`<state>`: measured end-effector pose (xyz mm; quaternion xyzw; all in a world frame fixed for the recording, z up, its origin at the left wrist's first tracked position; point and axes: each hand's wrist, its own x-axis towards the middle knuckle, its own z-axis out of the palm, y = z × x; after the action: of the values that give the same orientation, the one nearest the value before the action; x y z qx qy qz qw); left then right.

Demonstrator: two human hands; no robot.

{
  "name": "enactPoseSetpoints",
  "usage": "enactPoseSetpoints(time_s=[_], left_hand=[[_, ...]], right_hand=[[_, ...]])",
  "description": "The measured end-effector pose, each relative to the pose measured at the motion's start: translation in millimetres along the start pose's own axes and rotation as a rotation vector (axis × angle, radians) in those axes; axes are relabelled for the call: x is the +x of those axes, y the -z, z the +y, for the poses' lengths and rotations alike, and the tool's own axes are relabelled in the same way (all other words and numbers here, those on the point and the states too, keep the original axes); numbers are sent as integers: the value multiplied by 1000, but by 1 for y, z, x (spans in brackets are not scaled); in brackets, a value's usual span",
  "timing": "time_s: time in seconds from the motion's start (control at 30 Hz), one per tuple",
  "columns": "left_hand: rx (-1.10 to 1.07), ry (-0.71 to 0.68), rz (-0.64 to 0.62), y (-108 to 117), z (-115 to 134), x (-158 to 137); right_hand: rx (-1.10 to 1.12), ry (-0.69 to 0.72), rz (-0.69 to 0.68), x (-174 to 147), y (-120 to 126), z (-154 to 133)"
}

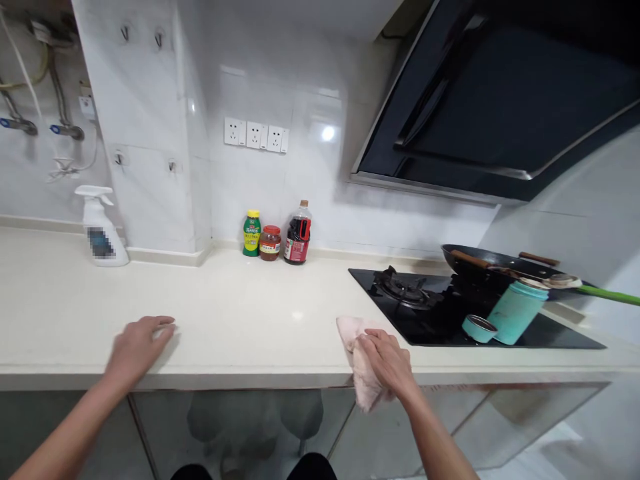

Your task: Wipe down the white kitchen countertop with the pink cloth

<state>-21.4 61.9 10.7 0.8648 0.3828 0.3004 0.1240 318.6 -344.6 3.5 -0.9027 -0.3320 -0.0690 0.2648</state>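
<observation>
Pale pink cloth (pixel 366 383) at five o'clock is partly hidden under the right hand (pixel 387 359), which holds it over the counter's front edge; the left hand (pixel 136 345), at eight, is loosely parted and holds nothing. The spray bottle (pixel 104 233) at nine has a pixelated label, the dark range hood (pixel 500 93) at two runs out of view, and the glossy cream counter (pixel 225 307) meets a white tiled wall (pixel 260 180).

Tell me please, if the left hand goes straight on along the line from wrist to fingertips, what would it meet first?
Probably the yellow-capped green bottle; until there, the countertop before the left hand looks free. Depth is unclear, so it might pass beside.
</observation>
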Motion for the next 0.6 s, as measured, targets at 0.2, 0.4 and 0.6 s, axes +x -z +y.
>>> enactPoseSetpoints(time_s=[0.2, 0.4, 0.6], left_hand=[[-473, -396, -242, -59, 154, -65], [-347, -354, -361, -84, 231, -87], [-557, -230, -491, -92, 262, -90]], right_hand=[[188, 46, -78, 14, -42, -63], [451, 145, -251, 9, -26, -50], [663, 268, -350, -23, 0, -1]])
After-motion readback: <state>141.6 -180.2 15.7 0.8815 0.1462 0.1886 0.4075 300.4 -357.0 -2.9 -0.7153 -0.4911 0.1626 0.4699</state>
